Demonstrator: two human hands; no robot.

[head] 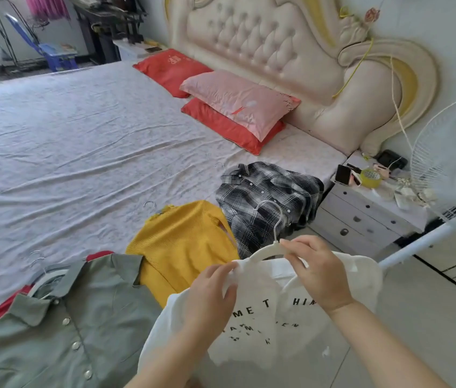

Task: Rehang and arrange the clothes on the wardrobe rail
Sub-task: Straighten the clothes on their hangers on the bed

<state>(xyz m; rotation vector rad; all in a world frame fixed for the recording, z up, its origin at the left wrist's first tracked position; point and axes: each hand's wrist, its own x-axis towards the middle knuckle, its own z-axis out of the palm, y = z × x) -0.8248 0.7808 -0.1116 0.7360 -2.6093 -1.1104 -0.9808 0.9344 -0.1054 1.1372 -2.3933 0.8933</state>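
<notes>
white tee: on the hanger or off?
Partly on. The hanger has one arm bare above the white tee collar; left hand pinches the collar, right hand grips the hanger top. Other arm hidden.

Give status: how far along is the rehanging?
Done: green shirt, yellow sweater, plaid shirt lie on the bed, hanger hooks showing. In hand: left hand and right hand fit white T-shirt onto a hanger. Left: hanging all on the rail, not in view.

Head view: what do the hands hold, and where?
Left hand pinches the white T-shirt at its collar; right hand grips the white hanger below its hook.
</notes>
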